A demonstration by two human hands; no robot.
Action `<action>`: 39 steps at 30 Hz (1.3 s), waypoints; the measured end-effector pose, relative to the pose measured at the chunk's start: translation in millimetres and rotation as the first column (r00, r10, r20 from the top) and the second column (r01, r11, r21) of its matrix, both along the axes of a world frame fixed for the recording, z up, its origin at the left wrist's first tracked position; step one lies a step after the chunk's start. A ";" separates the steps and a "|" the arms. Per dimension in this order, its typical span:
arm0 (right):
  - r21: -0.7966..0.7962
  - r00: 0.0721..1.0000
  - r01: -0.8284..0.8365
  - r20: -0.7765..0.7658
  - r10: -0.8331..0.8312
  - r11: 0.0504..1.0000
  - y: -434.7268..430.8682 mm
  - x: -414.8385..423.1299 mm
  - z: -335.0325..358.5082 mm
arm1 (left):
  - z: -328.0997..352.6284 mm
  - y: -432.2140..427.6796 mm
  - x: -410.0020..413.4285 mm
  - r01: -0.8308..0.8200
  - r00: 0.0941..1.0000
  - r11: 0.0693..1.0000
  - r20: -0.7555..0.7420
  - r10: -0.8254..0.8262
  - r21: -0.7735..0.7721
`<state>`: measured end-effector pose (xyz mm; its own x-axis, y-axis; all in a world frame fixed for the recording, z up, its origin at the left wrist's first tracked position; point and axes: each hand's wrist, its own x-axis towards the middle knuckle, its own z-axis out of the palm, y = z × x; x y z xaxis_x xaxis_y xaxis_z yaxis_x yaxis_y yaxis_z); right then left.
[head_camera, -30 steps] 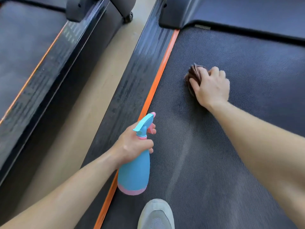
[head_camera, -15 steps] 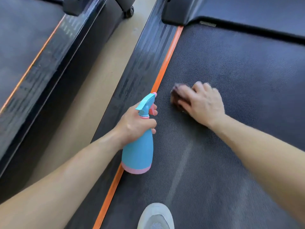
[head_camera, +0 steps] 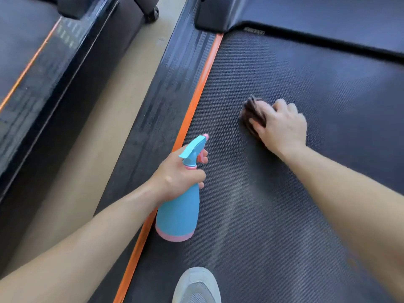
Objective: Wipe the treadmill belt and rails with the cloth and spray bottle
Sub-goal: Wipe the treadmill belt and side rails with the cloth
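Crumpled brown cloth [head_camera: 251, 112] slid rightward — across dimpled, woven-textured belt [head_camera: 306, 73].

You count: 2 treadmills [head_camera: 306, 73] [head_camera: 26, 40]; 1 spray bottle [head_camera: 179, 213]; 1 cloth [head_camera: 251, 110]; 2 hands [head_camera: 177, 176] [head_camera: 282, 127]; 1 shoe [head_camera: 196, 285].

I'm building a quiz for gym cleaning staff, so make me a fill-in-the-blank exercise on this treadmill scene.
1. The left hand grips a blue spray bottle with a ____ base.
2. The right hand holds the cloth on the belt, which an ____ stripe borders.
3. Only ____ shoe shows, standing on the belt.
Missing words: pink; orange; one.
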<state>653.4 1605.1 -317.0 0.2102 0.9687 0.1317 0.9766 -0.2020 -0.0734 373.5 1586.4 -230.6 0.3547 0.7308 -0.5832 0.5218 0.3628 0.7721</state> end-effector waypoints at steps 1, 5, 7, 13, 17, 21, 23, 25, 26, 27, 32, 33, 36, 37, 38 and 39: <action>-0.024 0.997 0.071 -0.030 -0.071 0.997 21.3 13.1 1.6 | 0.4 0.6 0.7 -0.006 1.000 1.000 0.017 0.006 0.003; 0.010 0.994 0.112 -0.001 -0.112 0.994 -4.0 0.5 -2.3 | 2.5 7.0 0.6 0.027 1.000 0.999 -0.004 -0.027 0.031; 0.017 1.000 0.018 0.007 -0.018 1.000 -67.7 -30.6 -4.8 | 3.0 12.8 2.5 0.041 0.999 0.999 -0.026 -0.040 0.028; -0.040 0.957 -0.288 0.034 0.289 0.957 -94.1 -24.1 -6.7 | 4.2 25.8 27.9 0.045 0.998 0.999 0.038 -0.045 0.005; -0.019 0.990 0.133 -0.040 -0.133 0.991 12.8 12.1 3.1 | 0.4 31.1 29.5 0.035 0.997 0.999 0.069 -0.036 0.009; 0.010 0.989 0.145 -0.011 -0.145 0.989 -6.6 1.8 -0.2 | 1.0 34.4 22.4 0.008 0.999 1.000 0.045 -0.008 0.000; 0.002 0.999 0.038 0.001 -0.038 0.999 -68.6 -26.4 -4.1 | 1.6 35.2 21.5 0.005 1.000 1.000 0.027 -0.005 -0.009; -0.039 0.988 -0.147 -0.043 0.146 0.988 -120.5 -43.3 -10.0 | 3.3 34.4 27.3 0.033 0.999 0.999 0.010 -0.033 -0.024; -0.040 0.974 -0.224 -0.057 0.221 0.974 -129.6 -40.8 -10.6 | 5.0 33.3 31.7 0.059 0.998 0.998 0.013 -0.059 -0.032; -0.029 0.958 -0.282 -0.058 0.280 0.959 -126.4 -34.0 -9.9 | 5.7 33.2 35.4 0.082 0.996 0.996 0.027 -0.081 -0.033; 0.045 0.998 -0.035 -0.041 0.036 0.998 -18.4 -5.8 -5.5 | 4.6 41.8 38.8 0.091 0.995 0.996 0.044 -0.090 -0.013; 0.019 0.997 0.039 -0.069 -0.038 0.999 2.5 -1.6 -3.2 | 5.5 42.4 36.7 0.091 0.995 0.996 0.030 -0.091 -0.006; -0.005 0.990 0.119 -0.071 -0.119 0.993 11.9 -8.8 0.2 | 7.8 45.0 28.7 0.103 0.995 0.995 -0.008 -0.103 0.013; 0.014 0.994 0.099 -0.036 -0.099 0.995 -4.4 -17.2 -1.0 | 9.1 45.7 26.2 0.101 0.995 0.995 -0.013 -0.101 0.015; 0.021 0.999 0.052 -0.009 -0.052 0.998 -29.9 -28.2 -2.7 | 10.6 46.2 24.4 0.097 0.995 0.995 -0.014 -0.096 0.012; 0.019 1.000 -0.009 -0.002 0.009 1.000 -59.4 -38.8 -4.7 | 10.9 47.1 22.8 0.088 0.996 0.996 -0.009 -0.088 0.008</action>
